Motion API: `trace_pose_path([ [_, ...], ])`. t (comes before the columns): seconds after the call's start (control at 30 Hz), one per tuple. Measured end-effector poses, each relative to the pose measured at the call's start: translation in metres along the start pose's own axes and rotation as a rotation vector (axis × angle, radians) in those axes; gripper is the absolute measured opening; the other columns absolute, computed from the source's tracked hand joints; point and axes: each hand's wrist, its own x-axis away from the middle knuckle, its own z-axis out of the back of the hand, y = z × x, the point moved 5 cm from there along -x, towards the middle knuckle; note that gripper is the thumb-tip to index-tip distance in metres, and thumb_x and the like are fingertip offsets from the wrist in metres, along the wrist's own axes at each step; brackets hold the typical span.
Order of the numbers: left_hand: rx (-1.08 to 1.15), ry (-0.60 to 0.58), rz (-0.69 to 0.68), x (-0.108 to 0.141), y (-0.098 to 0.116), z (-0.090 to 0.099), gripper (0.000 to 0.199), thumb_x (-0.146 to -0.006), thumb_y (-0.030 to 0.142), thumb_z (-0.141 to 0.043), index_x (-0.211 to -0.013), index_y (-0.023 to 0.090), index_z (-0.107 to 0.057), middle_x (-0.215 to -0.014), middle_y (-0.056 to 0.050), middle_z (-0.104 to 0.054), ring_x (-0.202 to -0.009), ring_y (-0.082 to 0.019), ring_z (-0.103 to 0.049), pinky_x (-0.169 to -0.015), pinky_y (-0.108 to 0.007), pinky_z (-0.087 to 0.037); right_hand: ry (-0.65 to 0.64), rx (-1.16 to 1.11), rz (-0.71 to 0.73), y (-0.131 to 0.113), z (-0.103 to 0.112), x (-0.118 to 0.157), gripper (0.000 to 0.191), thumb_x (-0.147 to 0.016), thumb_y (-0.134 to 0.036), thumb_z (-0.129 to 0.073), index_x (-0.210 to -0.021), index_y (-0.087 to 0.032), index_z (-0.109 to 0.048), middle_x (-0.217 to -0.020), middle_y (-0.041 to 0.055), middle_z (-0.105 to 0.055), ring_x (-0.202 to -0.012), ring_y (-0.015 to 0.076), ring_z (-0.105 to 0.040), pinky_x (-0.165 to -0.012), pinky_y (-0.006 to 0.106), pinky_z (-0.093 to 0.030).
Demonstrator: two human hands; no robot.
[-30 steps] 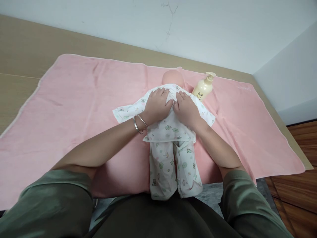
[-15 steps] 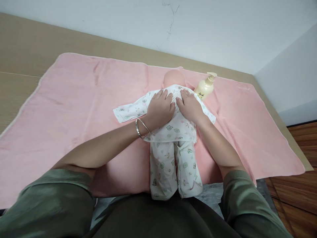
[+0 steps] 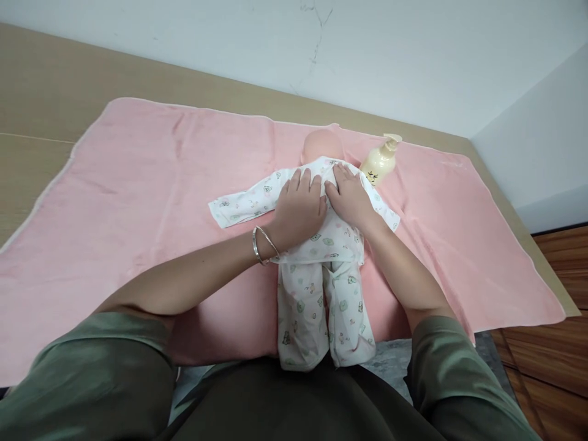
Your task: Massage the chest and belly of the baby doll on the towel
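A baby doll (image 3: 323, 146) lies on a pink blanket (image 3: 220, 147), its bald head toward the wall and its face out of sight. It wears a white printed top (image 3: 248, 201) and matching trousers (image 3: 303, 312). Flat on the left part of the top rests my left hand (image 3: 301, 205), fingers stretched out, a silver bangle at the wrist. My right hand (image 3: 351, 195) lies open on the top's right upper part, close beside the left. Neither hand grips anything. A cream pump bottle (image 3: 380, 162) stands just right of the doll's shoulder.
The blanket covers much of a wooden table (image 3: 41, 67), whose back edge meets a white wall (image 3: 206, 37) with a crack. Brown wood-grain panels (image 3: 565, 355) show at the lower right. The trouser legs reach over the near edge, close to my body.
My left hand has slid slightly down and to the right on the top. My right hand has shifted slightly upward, its fingers still stretched out. The doll and bottle stay in place.
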Motion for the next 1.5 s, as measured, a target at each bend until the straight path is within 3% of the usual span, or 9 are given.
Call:
trace_pose_path([
  [0.17,0.027,-0.111,0.019,-0.020,-0.015,-0.001,0.037,-0.093,0.023,-0.037,-0.117,0.008,-0.060,-0.121,-0.020,-0.063,-0.120,-0.034,-0.056,-0.106,-0.051,-0.043,-0.012,0.112,-0.006,-0.019,0.000,0.017,0.055,-0.099,-0.021,-0.029,-0.147,0.004,-0.037,-0.156,0.0232,-0.039,-0.150,0.0329,-0.030,-0.124,0.050,-0.024],
  [0.3,0.047,-0.054,0.077,-0.028,-0.028,-0.010,0.039,-0.094,0.026,-0.036,-0.123,0.010,-0.058,-0.127,-0.018,-0.062,-0.124,-0.033,-0.054,-0.110,-0.050,-0.040,0.028,0.145,0.034,-0.029,0.002,0.028,0.051,-0.097,-0.017,-0.034,-0.142,0.005,-0.045,-0.150,0.0245,-0.047,-0.146,0.0343,-0.036,-0.121,0.046,-0.032],
  [0.4,0.044,0.022,0.073,-0.024,-0.029,-0.018,0.044,-0.095,0.027,-0.036,-0.131,0.011,-0.054,-0.138,-0.018,-0.058,-0.133,-0.033,-0.049,-0.115,-0.052,-0.034,0.039,0.100,0.039,-0.022,0.000,0.021,0.051,-0.097,-0.019,-0.034,-0.142,0.000,-0.047,-0.151,0.0200,-0.048,-0.146,0.0337,-0.037,-0.120,0.049,-0.034],
  [0.6,0.073,0.046,0.090,-0.020,-0.028,-0.020,0.050,-0.094,0.029,-0.034,-0.136,0.009,-0.053,-0.142,-0.018,-0.056,-0.135,-0.033,-0.047,-0.117,-0.053,-0.032,0.066,0.067,0.039,-0.007,-0.008,0.003,0.059,-0.094,-0.021,-0.036,-0.149,-0.001,-0.037,-0.158,0.0185,-0.037,-0.151,0.0300,-0.029,-0.125,0.051,-0.021],
  [1.5,0.118,0.071,0.079,-0.019,-0.028,-0.018,0.049,-0.094,0.030,-0.035,-0.134,0.012,-0.056,-0.140,-0.017,-0.057,-0.134,-0.033,-0.048,-0.114,-0.054,-0.034,0.113,0.080,0.134,-0.002,-0.007,0.002,0.055,-0.094,-0.027,-0.037,-0.144,-0.003,-0.044,-0.151,0.0196,-0.048,-0.143,0.0317,-0.041,-0.122,0.051,-0.028],
])
